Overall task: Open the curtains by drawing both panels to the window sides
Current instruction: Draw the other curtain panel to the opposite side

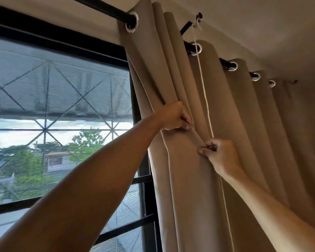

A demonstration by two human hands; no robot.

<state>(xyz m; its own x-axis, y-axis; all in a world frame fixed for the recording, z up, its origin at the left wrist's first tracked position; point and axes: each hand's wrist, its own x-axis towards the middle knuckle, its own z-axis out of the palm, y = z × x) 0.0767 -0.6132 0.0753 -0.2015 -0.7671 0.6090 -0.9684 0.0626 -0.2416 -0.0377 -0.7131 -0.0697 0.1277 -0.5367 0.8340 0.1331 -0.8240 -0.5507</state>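
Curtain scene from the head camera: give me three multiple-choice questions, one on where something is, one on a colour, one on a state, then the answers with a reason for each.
1. Where does the white cord hang?
A. In front of the curtain
B. Across the window glass
C. From the left hand

2. What colour is the curtain?
A. Navy blue
B. Beige
C. Red

3. What are the hands doing?
A. Both hang free
B. Only the left grips fabric
C. Both grip the curtain

Answers:
1. A: the cord drops from a hook near the rod down over the folds.
2. B: the fabric is a plain tan beige.
3. C: the left hand and the right hand are each closed on a fold.
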